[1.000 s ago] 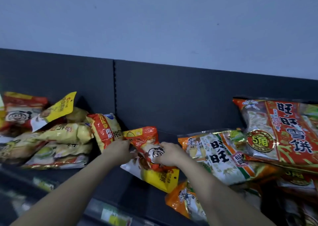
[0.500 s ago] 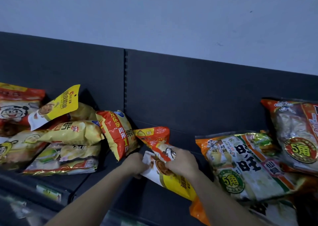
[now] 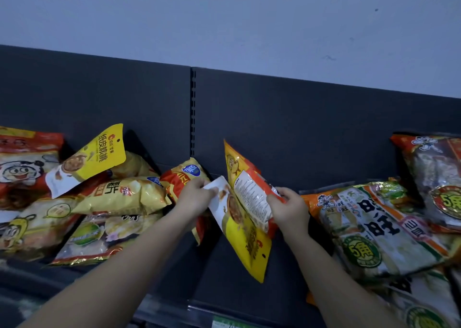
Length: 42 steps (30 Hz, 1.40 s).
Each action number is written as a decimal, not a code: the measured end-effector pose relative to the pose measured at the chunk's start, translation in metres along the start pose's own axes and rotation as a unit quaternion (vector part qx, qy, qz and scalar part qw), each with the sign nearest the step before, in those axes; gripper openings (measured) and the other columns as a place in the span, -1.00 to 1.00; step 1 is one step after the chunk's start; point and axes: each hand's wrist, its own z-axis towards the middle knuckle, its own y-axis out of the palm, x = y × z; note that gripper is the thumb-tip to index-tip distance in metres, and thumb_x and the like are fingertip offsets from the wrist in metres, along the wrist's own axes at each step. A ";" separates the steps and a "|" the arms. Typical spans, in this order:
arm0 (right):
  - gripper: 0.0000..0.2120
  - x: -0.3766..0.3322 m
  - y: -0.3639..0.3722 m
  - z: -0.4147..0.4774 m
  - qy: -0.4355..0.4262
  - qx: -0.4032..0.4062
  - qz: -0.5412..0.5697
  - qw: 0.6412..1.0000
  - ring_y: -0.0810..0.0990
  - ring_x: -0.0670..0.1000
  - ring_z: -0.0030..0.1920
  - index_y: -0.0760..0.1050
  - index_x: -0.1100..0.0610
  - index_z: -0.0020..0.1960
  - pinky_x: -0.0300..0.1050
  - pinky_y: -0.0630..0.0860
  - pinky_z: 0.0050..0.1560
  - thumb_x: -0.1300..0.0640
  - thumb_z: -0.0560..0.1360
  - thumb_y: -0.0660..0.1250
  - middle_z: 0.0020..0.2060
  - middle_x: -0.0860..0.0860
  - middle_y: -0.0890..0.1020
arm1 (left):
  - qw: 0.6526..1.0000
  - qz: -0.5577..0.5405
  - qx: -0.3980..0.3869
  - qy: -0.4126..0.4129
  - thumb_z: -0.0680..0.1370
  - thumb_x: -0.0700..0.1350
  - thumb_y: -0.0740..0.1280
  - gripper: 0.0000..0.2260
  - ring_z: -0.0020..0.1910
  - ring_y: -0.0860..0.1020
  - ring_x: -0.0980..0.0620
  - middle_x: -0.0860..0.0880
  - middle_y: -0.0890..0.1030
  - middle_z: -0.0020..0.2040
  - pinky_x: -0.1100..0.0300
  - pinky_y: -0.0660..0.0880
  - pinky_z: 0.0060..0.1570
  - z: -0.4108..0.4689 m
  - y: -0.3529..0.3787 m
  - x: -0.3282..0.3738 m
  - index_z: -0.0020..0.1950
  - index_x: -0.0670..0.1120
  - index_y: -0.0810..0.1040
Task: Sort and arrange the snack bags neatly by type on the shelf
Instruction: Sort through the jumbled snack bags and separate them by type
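Note:
My left hand (image 3: 197,195) pinches the white top edge of a yellow-and-white walnut bag (image 3: 245,240) in the middle of the dark shelf (image 3: 234,287). My right hand (image 3: 289,209) grips an orange-red bag (image 3: 249,193) that stands tilted on end in front of it, printed back side facing me. A matching yellow walnut bag (image 3: 97,156) lies on the left pile. A red-and-yellow bag (image 3: 184,178) leans just behind my left hand. Large rice-cracker bags (image 3: 369,225) are stacked on the right.
The left pile holds yellow chip bags (image 3: 124,195) and a red cartoon-face bag (image 3: 22,168). Another cracker bag (image 3: 436,178) leans on the dark back panel (image 3: 299,128) at far right. A bare strip of shelf lies between the piles. Price tags line the front rail (image 3: 224,324).
Both hands lifted the two middle bags from lying flat to tilted upright. The orange-red bag turned over, so its printed back now faces me. The view shifted slightly.

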 end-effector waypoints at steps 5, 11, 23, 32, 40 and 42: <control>-0.79 -0.027 0.006 -0.010 -0.025 0.021 0.087 0.996 0.65 -0.06 -0.16 0.54 -0.13 -0.22 -0.05 0.62 -0.17 0.17 0.47 0.34 -0.21 -0.13 0.67 | 0.996 -0.047 0.073 0.034 0.57 -0.20 0.29 -0.78 -0.28 0.48 -0.08 -0.14 0.49 -0.26 0.11 0.38 -0.24 -0.001 -0.020 0.012 -0.25 -0.11 0.34; -0.83 -0.046 0.008 -0.018 -0.044 0.008 0.118 0.992 0.66 -0.11 -0.14 0.56 -0.12 -0.20 -0.08 0.62 -0.18 0.15 0.46 0.31 -0.19 -0.16 0.68 | 0.977 -0.119 0.166 0.067 0.56 -0.17 0.28 -0.78 -0.17 0.50 -0.12 -0.19 0.51 -0.16 -0.01 0.42 -0.16 -0.013 -0.048 0.025 -0.26 -0.07 0.35; -0.92 -0.048 0.012 -0.040 -0.063 0.002 0.023 0.998 0.63 -0.07 -0.09 0.54 -0.06 -0.03 -0.21 0.53 -0.24 0.07 0.50 0.31 -0.11 -0.13 0.65 | 0.940 -0.149 0.290 0.100 0.59 -0.11 0.26 -0.83 -0.14 0.46 -0.07 -0.16 0.49 -0.07 -0.17 0.53 -0.02 -0.036 -0.083 0.024 -0.18 -0.03 0.36; -0.80 -0.037 0.026 -0.058 -0.038 0.049 -0.063 0.996 0.58 0.03 0.00 0.58 0.09 0.11 -0.12 0.48 -0.10 0.09 0.53 0.29 0.01 0.00 0.65 | 0.942 -0.159 0.278 0.101 0.59 -0.13 0.25 -0.80 -0.18 0.40 -0.06 -0.11 0.44 -0.15 0.03 0.35 -0.18 -0.035 -0.104 0.013 -0.22 -0.02 0.34; -0.77 -0.076 0.069 -0.079 -0.086 0.127 -0.039 0.987 0.59 0.01 -0.01 0.57 0.05 0.13 -0.12 0.52 -0.11 0.07 0.51 0.28 0.00 -0.03 0.63 | 0.940 -0.172 0.267 0.122 0.60 -0.17 0.23 -0.80 -0.21 0.40 0.00 -0.06 0.44 -0.18 0.13 0.34 -0.23 -0.031 -0.163 0.017 -0.22 -0.03 0.34; -0.77 -0.081 0.079 -0.081 -0.085 0.148 -0.045 0.984 0.59 0.02 0.00 0.56 0.06 0.14 -0.05 0.56 -0.07 0.08 0.51 0.27 0.02 -0.02 0.62 | 0.937 -0.175 0.271 0.134 0.58 -0.17 0.23 -0.82 -0.19 0.42 0.00 -0.08 0.46 -0.15 0.09 0.39 -0.17 -0.030 -0.182 0.018 -0.21 -0.04 0.35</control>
